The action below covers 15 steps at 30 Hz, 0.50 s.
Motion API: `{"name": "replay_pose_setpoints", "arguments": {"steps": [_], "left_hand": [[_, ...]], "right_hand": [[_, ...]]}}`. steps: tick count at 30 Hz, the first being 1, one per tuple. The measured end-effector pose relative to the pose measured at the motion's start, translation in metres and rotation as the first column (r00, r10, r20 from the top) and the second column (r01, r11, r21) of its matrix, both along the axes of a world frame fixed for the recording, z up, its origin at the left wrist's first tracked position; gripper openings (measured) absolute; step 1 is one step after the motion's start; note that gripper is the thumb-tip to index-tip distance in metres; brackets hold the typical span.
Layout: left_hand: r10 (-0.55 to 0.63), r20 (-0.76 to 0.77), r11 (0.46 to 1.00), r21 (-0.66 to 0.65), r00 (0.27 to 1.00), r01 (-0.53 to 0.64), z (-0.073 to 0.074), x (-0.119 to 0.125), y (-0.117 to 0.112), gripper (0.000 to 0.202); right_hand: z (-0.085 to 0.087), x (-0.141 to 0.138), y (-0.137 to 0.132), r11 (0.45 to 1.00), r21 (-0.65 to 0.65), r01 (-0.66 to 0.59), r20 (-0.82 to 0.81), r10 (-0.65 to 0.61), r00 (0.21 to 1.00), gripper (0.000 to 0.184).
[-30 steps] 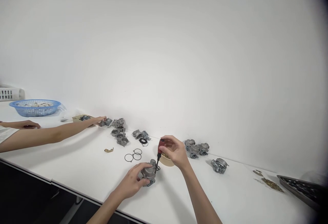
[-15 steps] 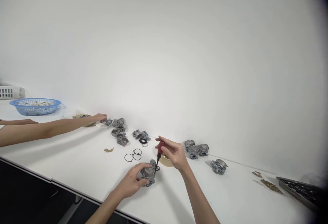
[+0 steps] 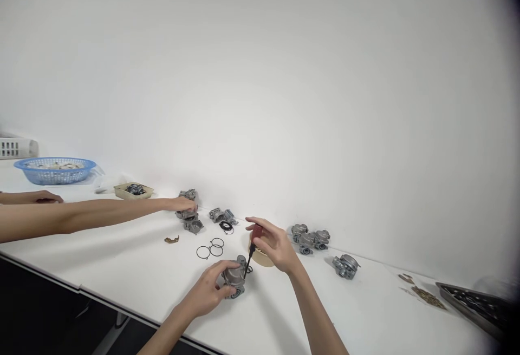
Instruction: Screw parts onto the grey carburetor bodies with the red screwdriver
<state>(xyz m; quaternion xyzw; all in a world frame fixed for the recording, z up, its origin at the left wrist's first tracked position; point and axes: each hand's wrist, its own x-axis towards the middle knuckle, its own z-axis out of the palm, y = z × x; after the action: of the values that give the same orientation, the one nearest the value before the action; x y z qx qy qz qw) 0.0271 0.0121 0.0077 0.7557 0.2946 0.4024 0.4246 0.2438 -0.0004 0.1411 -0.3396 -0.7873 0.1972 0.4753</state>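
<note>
A: The left hand (image 3: 209, 290) pins the casting (image 3: 234, 277) on the surface (image 3: 134, 268), fingers wrapped around it; the right hand (image 3: 273, 243) pinches the screwdriver (image 3: 252, 244), tip on top.

B: Risk?

A: Tilted, the tip could slip off and scratch it.

B: Changes?

A: A co-worker's hand (image 3: 181, 203) has reached farther right, onto the parts (image 3: 189, 218).

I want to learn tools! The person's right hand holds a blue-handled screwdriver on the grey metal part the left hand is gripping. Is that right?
Not quite. The head view shows the screwdriver in the right hand has a red handle, not blue. The rest holds: its tip meets the grey metal part gripped by the left hand.
</note>
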Motion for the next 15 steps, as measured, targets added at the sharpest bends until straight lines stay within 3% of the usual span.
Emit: {"name": "replay_pose_setpoints", "arguments": {"steps": [2,5,9,13,15], "left_hand": [[0.006,-0.008,1.000,0.005,1.000,-0.006,-0.0001,0.0000,0.0000,0.050],[0.009,-0.015,1.000,0.017,1.000,-0.008,-0.0005,0.0003,0.0004,0.050],[0.015,-0.014,1.000,0.012,1.000,-0.015,0.0005,0.0001,0.0000,0.051],[0.012,-0.027,1.000,0.018,1.000,-0.012,0.0030,-0.0003,-0.0014,0.050],[0.013,-0.022,1.000,0.015,1.000,-0.013,0.0032,0.0001,-0.0014,0.050]], "right_hand": [[-0.0007,0.0001,0.0008,1.000,-0.014,-0.005,-0.033,0.005,0.999,0.039],[0.0012,0.0006,-0.0003,0.995,0.036,0.090,0.000,-0.090,0.996,0.037],[0.0056,0.0008,-0.0038,0.998,-0.016,-0.064,0.055,0.065,0.996,0.043],[0.0055,-0.0006,-0.0043,0.991,0.075,0.114,0.131,-0.123,0.984,0.046],[0.0035,-0.0017,-0.0035,0.992,0.072,0.105,0.143,-0.115,0.983,0.048]]}}
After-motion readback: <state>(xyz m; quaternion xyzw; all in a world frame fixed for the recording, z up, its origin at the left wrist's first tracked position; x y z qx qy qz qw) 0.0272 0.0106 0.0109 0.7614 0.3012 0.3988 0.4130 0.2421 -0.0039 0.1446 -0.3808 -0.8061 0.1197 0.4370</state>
